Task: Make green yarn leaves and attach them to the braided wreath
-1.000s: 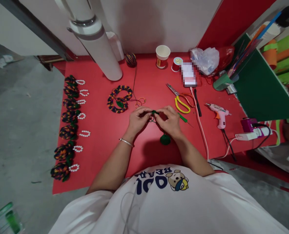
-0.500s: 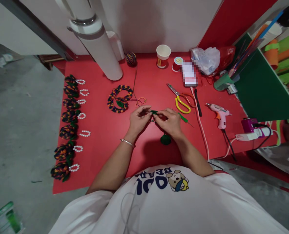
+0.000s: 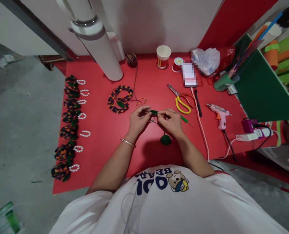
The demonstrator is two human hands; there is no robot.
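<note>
Your left hand [image 3: 139, 119] pinches one end of a small green crocheted strip [image 3: 154, 112] between thumb and fingertips, and your right hand [image 3: 172, 123] grips the other end in the same way. The strip runs level between the two hands, raised in front of your chest over the red tabletop [image 3: 103, 139]. A thin green strand loops just below it, and another runs down past your right hand to the green yarn ball [image 3: 165, 139], which lies nearer to you. You wear a silver bangle [image 3: 127, 142] on your left wrist.

Just beyond your right hand lies a crochet hook [image 3: 184, 119] with a green handle, partly hidden by your fingers. Farther off are the yellow-and-orange-handled scissors [image 3: 183, 105], with a pink glue gun [image 3: 221, 116] to their right. Beyond your left hand a multicoloured crocheted braid [image 3: 112, 104] lies curled, a green leaf [image 3: 120, 104] within its curve. Along the table's left edge you have seven multicoloured yarn bundles [image 3: 68, 132] in a row, each beside a loop of white beads [image 3: 86, 133].
</note>
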